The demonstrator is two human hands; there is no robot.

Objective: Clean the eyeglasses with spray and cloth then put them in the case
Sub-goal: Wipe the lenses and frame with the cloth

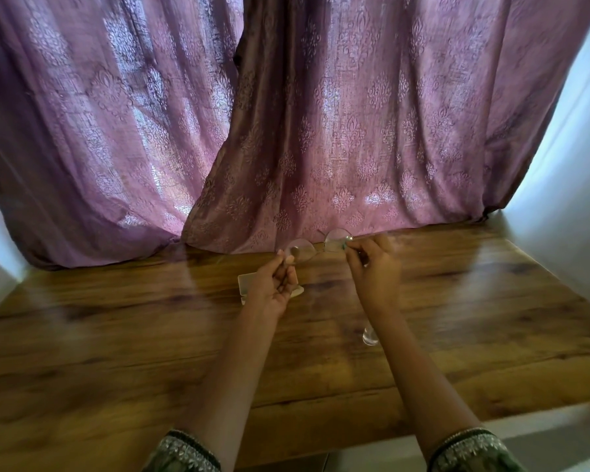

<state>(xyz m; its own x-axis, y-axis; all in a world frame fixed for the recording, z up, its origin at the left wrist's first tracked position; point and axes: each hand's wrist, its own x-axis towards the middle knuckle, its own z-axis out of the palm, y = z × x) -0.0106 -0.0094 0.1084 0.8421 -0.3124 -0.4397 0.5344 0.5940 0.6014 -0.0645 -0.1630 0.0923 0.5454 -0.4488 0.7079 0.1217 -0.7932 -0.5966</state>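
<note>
Holding the eyeglasses (319, 245) up in the air, both hands are out in front, above the table (116, 335). The left hand (273, 287) is curled, and its fingers pinch one end of the glasses, by the round lens just above its fingertips. The right hand (375, 267) is curled too, and its fingertips pinch the other end, by the second round lens just to the left of its fingers. So the glasses stretch between the two hands, with the thin bridge in the middle. The picture is a bit blurry here, so the exact spot of each pinch is hard to see.

Under the left hand lies a pale flat case (249, 284) on the table. The hand hides part of it, so I cannot tell if it is open. Near the right arm, closer to the person than the right hand, a small clear bottle (369, 336) stands on the table, partly hidden by the arm. Beyond both hands hangs a purple curtain (321, 131), reaching down to the far edge of the table.
</note>
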